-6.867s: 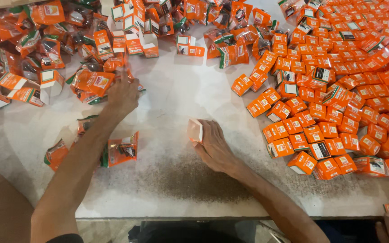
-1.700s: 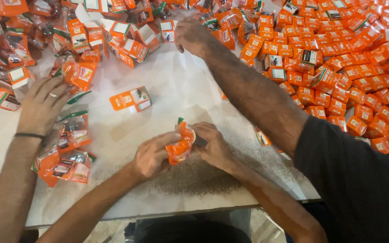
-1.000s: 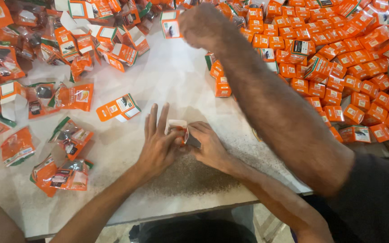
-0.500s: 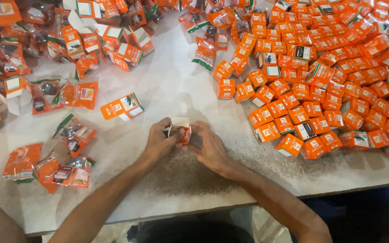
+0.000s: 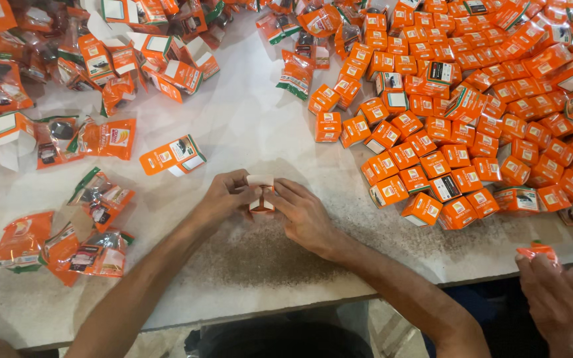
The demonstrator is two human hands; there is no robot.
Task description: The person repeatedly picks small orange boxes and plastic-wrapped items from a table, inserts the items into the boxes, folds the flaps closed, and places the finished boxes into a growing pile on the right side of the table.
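Near the desk's (image 5: 247,132) front edge, both hands — left (image 5: 223,197), right (image 5: 303,213) — together pinch one small orange box (image 5: 260,193).

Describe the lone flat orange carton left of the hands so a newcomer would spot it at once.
Start at the white table, between the bag heap on the left and the box pile on the right. Just up-left of the left hand lies the flat orange carton. It alone rests apart on bare tabletop, lying sideways with a white end flap.

Both hands, left hand (image 5: 223,197) and right hand (image 5: 303,212), pinch a small orange-and-white box (image 5: 260,193) between their fingers over the pale surface (image 5: 247,126). Closed orange boxes (image 5: 472,99) crowd the far right; plastic packets (image 5: 91,219) lie left.
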